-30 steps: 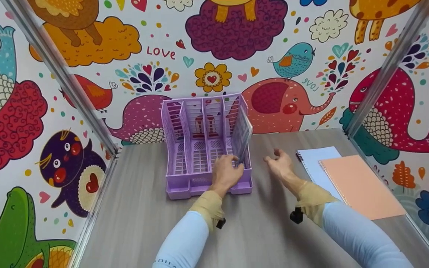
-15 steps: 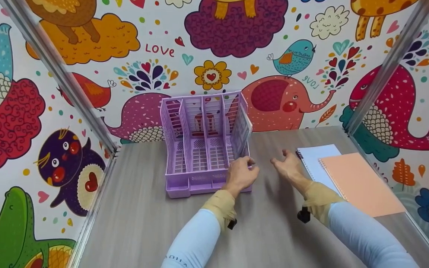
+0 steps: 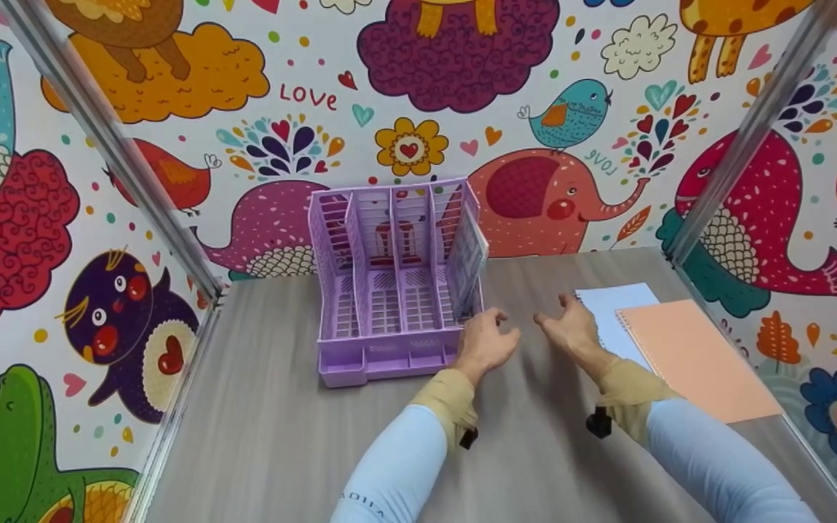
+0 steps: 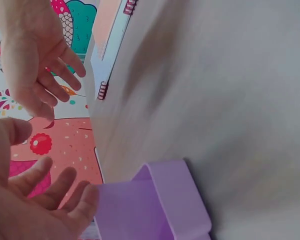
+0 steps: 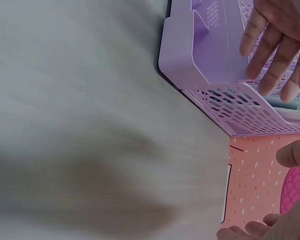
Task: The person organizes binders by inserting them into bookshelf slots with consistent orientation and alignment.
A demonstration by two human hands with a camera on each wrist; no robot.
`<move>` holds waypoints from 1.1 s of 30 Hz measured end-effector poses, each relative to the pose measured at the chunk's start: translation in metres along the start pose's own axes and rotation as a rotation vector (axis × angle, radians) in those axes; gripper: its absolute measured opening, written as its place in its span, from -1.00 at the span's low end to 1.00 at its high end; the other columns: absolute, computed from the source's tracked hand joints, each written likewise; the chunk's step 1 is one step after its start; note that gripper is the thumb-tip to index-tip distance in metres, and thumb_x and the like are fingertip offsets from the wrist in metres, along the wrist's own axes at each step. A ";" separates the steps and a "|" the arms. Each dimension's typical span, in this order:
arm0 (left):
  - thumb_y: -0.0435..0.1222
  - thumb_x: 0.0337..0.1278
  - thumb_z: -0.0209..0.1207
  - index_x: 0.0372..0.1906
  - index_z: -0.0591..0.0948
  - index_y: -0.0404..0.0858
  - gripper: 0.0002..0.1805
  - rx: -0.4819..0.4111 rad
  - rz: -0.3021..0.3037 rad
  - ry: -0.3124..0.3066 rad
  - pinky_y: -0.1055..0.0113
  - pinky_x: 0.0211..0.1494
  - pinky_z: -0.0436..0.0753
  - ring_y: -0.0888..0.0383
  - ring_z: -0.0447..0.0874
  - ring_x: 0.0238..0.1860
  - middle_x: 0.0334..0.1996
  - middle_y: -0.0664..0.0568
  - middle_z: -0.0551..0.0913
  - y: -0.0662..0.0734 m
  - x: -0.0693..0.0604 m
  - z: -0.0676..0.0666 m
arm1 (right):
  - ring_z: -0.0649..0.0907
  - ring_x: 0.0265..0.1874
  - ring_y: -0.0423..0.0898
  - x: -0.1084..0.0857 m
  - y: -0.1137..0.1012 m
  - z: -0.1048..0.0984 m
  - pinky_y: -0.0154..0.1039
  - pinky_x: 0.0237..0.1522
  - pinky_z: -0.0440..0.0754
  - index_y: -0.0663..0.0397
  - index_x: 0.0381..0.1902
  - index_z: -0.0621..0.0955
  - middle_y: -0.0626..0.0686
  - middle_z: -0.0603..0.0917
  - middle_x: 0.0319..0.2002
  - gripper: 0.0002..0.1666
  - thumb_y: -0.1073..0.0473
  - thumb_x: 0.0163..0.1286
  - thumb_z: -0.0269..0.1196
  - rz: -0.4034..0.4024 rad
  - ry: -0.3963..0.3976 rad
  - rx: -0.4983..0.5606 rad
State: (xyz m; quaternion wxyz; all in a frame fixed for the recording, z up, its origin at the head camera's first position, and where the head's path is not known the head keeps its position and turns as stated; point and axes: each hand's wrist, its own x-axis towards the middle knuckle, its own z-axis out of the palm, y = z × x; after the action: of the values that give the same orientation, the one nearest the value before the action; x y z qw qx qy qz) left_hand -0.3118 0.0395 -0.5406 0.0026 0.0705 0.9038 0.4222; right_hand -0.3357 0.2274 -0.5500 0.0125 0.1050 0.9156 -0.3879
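Left hand (image 3: pixel 487 344) was loose and empty, 4 o'clock off the purple rack (image 3: pixel 389 346); right hand (image 3: pixel 575 333), same deal, 9 o'clock off the white notebook (image 3: pixel 612 319).

"Where's the file organizer (image 3: pixel 382 343)?"
"On the table (image 3: pixel 266 436), before the back wall (image 3: pixel 317 131). A thin book (image 3: pixel 468 265) stands in its rightmost compartment."
"And to its right?"
"The left hand (image 3: pixel 486 345) by its front right corner, then the right hand (image 3: pixel 571 334), then two spiral notebooks, the nearer one (image 3: pixel 698 363) overlapping the farther one (image 3: pixel 613 316)."
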 end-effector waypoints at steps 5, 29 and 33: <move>-0.13 0.41 0.34 0.27 0.75 -0.29 -0.54 -0.039 -0.032 -0.025 -0.03 0.33 0.77 -0.19 0.84 0.23 0.20 -0.23 0.84 0.001 0.005 0.011 | 0.38 0.69 0.46 0.000 0.005 -0.005 0.34 0.69 0.42 0.44 0.71 0.27 0.50 0.35 0.68 -0.01 -0.04 0.58 0.32 0.020 0.006 -0.009; 0.03 0.37 0.37 0.41 0.71 -0.19 -0.38 -0.057 -0.178 -0.057 -0.11 0.53 0.68 -0.22 0.72 0.44 0.36 -0.15 0.80 -0.026 0.023 0.088 | 0.48 0.58 0.51 0.006 0.038 -0.025 0.37 0.62 0.50 0.51 0.66 0.28 0.58 0.44 0.58 0.08 -0.08 0.47 0.40 0.070 0.002 -0.124; 0.02 0.38 0.36 0.45 0.69 -0.20 -0.35 -0.079 -0.201 -0.085 -0.10 0.55 0.67 -0.22 0.70 0.47 0.39 -0.15 0.78 -0.029 0.025 0.093 | 0.49 0.56 0.54 0.007 0.049 -0.029 0.37 0.61 0.50 0.53 0.65 0.28 0.60 0.45 0.56 0.09 -0.07 0.44 0.39 0.073 0.000 -0.149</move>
State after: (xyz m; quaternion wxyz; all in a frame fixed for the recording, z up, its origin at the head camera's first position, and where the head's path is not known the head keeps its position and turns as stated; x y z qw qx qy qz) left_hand -0.3346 0.0953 -0.6217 0.0862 -0.0028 0.8881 0.4515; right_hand -0.3310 0.2822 -0.5649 0.0344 0.1372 0.9375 -0.3179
